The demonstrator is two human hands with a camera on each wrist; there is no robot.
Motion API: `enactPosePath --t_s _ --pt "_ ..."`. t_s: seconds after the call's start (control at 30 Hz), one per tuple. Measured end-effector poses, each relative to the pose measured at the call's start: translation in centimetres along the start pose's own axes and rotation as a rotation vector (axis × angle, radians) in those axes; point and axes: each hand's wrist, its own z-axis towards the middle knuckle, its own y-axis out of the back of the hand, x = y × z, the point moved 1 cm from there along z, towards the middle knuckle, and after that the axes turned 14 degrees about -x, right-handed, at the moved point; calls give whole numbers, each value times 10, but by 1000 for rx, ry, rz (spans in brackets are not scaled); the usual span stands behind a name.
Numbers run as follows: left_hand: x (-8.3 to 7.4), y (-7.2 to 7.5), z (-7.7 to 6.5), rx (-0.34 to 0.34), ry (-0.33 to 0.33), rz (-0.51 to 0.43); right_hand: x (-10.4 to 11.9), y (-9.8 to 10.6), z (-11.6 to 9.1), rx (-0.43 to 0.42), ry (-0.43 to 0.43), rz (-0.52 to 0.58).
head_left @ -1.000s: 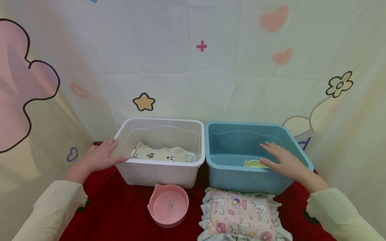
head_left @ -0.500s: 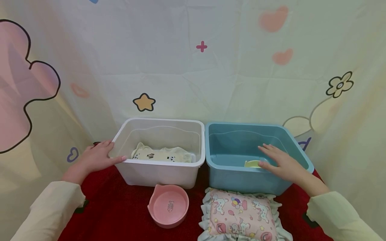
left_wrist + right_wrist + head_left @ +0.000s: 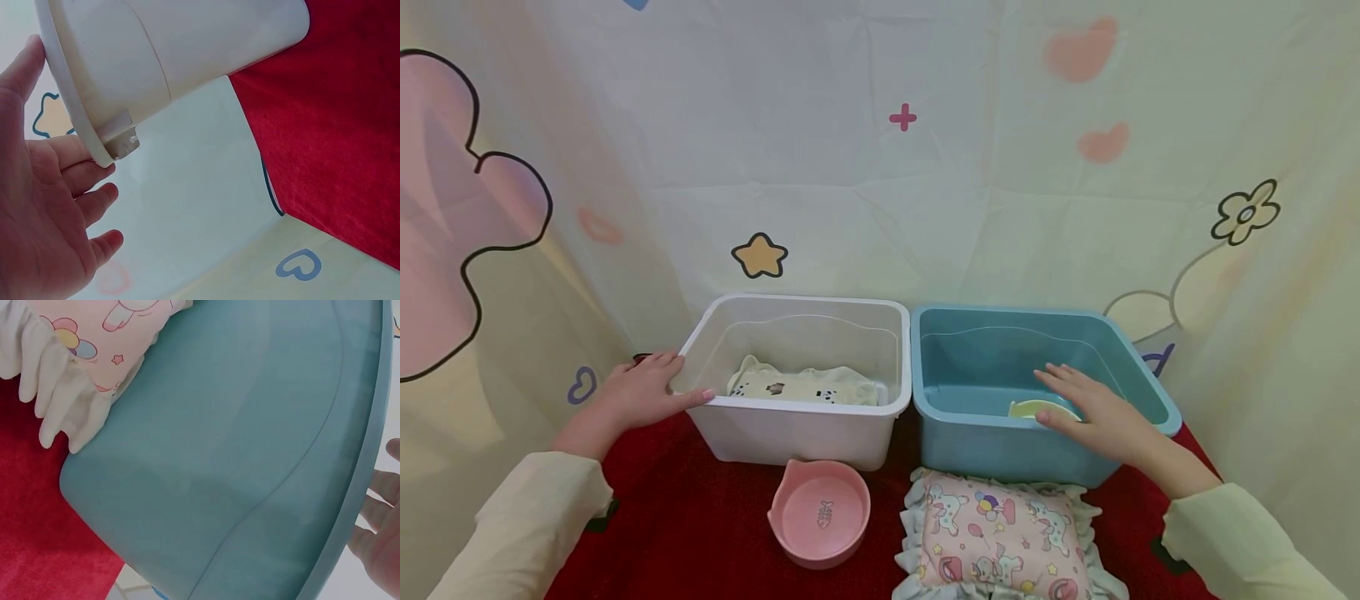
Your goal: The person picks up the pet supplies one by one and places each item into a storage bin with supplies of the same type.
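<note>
My left hand rests on the left end of a white plastic bin, its thumb and fingers relaxed at the rim. In the left wrist view the same hand shows a bare palm beside the rim. Inside that bin lies a cream cloth item with a ruffled edge and animal prints. Over the right front of a blue bin hovers my right hand, fingers extended, holding nothing. Below it a pale yellow curved rim shows inside the blue bin, mostly hidden by the front wall and hand.
A pink bowl with ear-like points and a fishbone print stands before the white bin. In front of the blue bin lies a pink unicorn-print pillow with white frills. Red cloth covers the surface; a printed curtain hangs behind.
My right hand has drifted slightly left over the blue bin. The left hand has shifted a little left along the white bin's rim; the other things stay put.
</note>
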Motion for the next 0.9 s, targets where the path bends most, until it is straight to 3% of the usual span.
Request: enactPosePath --t_s 0.9 --pt "4 -3 1 -1 9 4 14 -11 -8 -9 83 -5"
